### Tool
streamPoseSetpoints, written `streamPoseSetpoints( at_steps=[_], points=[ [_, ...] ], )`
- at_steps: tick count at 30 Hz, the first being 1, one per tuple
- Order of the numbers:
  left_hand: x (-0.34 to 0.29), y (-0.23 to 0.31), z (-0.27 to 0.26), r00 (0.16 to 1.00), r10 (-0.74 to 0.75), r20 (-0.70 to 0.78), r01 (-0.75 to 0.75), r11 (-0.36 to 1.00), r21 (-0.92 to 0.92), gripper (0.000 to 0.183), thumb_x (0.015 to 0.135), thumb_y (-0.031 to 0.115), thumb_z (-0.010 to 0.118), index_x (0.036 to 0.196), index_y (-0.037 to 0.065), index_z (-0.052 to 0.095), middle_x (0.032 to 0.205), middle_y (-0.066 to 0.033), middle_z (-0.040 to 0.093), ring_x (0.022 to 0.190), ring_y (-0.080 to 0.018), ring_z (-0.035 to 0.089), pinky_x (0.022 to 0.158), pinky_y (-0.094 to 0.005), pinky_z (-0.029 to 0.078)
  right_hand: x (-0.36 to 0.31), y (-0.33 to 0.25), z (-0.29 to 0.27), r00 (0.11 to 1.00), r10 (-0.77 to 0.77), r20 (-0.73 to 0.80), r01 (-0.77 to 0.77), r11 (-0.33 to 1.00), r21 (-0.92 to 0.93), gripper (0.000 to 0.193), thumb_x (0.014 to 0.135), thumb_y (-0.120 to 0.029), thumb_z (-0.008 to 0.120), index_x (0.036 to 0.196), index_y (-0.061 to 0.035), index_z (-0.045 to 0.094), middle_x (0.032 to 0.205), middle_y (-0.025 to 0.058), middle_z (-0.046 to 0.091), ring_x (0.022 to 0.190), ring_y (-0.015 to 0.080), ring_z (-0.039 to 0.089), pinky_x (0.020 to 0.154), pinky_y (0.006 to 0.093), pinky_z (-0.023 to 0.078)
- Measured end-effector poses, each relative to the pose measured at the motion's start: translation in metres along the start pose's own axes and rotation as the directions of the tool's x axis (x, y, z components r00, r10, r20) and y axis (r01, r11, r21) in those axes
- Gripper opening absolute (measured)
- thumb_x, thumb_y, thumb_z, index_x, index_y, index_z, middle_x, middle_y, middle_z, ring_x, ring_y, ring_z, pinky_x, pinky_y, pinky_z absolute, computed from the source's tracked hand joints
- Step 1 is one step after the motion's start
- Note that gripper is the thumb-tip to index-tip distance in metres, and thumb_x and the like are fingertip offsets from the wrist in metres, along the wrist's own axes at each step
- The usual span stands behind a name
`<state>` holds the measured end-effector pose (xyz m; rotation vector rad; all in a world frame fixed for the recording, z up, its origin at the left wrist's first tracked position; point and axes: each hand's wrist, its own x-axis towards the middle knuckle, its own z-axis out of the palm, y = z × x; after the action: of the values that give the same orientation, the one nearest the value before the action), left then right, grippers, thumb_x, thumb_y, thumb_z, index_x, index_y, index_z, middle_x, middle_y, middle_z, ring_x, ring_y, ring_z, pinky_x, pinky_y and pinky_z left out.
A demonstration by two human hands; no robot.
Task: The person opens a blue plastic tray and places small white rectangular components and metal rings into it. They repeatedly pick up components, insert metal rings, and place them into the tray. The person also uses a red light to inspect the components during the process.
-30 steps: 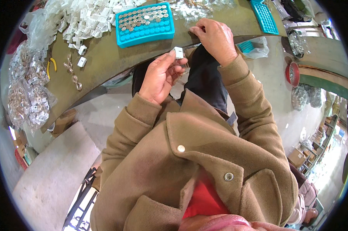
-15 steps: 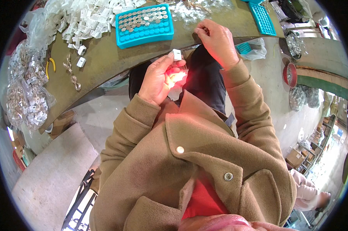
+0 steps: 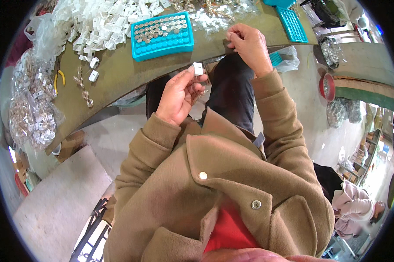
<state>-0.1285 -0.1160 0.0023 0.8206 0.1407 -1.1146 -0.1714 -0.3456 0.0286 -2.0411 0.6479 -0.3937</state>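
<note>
My left hand (image 3: 178,97) is held over my lap, just off the table's front edge. Its thumb and fingers grip a small white plastic housing (image 3: 198,69) with a dark slot, and something thin and shiny hangs under the fingers. Over the table edge to the right is my right hand (image 3: 252,49), its thumb and fingertips pinched together. Whatever may be between those fingertips is too small to make out. Beyond the hands lies a turquoise tray (image 3: 163,56), with rows of shiny round metal pieces filling its far part and bare pegs nearer me.
A heap of white housings (image 3: 114,26) covers the far left, beside bagged parts (image 3: 33,109) and yellow-handled pliers (image 3: 56,82). Clear flat pieces (image 3: 214,18) lie behind the tray. A second turquoise tray (image 3: 291,25) stands at right. Another person (image 3: 353,205) is at the lower right.
The red glow on my left hand and lap has gone. My right hand has shifted slightly right. The white housing stays in my left hand, and the other person shows more fully.
</note>
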Motion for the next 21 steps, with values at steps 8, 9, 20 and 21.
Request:
streamPoseSetpoints(
  at_steps=[8, 9, 20, 21],
  points=[
    [-0.001, -0.001, -0.001, 1.0, -0.005, 0.003, 0.005, 1.0, -0.003, 0.027, 0.1, 0.026, 0.055, 0.113, 0.004, 0.062, 0.094, -0.0047, 0.069, 0.071, -0.0059, 0.06, 0.074, -0.0259, 0.056, 0.0, 0.007, -0.001, 0.995, 0.055, 0.083, -0.063, 0.993, 0.098, 0.023, 0.092, -0.01, 0.063, 0.113, -0.0038, 0.071, 0.085, -0.0002, 0.068, 0.073, 0.0059, 0.059, 0.065, 0.0211, 0.048],
    [-0.001, -0.001, -0.001, 1.0, -0.007, 0.0, 0.007, 1.0, -0.016, 0.025, 0.1, 0.026, 0.057, 0.111, 0.005, 0.062, 0.095, -0.0054, 0.069, 0.071, -0.0061, 0.062, 0.073, -0.0252, 0.056, 0.001, 0.007, -0.002, 0.993, 0.079, 0.086, -0.089, 0.988, 0.129, 0.024, 0.092, -0.011, 0.063, 0.114, -0.0034, 0.07, 0.086, 0.0003, 0.068, 0.073, 0.0061, 0.059, 0.066, 0.0211, 0.049],
    [0.003, -0.002, 0.001, 0.997, 0.026, 0.069, -0.019, 0.995, -0.097, 0.028, 0.1, 0.026, 0.055, 0.115, 0.003, 0.061, 0.096, -0.0054, 0.068, 0.077, -0.008, 0.062, 0.076, -0.0286, 0.055, -0.016, -0.003, -0.004, 0.963, 0.125, 0.24, -0.253, 0.732, 0.632, 0.009, 0.094, -0.013, 0.062, 0.099, -0.0056, 0.066, 0.09, 0.0018, 0.067, 0.077, 0.0086, 0.062, 0.071, 0.0225, 0.05],
    [0.004, -0.004, 0.003, 0.995, 0.056, 0.086, -0.045, 0.992, -0.119, 0.029, 0.101, 0.026, 0.054, 0.117, 0.003, 0.061, 0.096, -0.0042, 0.069, 0.076, -0.0069, 0.063, 0.076, -0.0266, 0.054, -0.02, -0.004, -0.001, 0.962, 0.101, 0.255, -0.25, 0.703, 0.666, 0.008, 0.094, -0.013, 0.062, 0.098, -0.0059, 0.065, 0.092, 0.0017, 0.066, 0.079, 0.0085, 0.061, 0.072, 0.0227, 0.05]
  ],
)
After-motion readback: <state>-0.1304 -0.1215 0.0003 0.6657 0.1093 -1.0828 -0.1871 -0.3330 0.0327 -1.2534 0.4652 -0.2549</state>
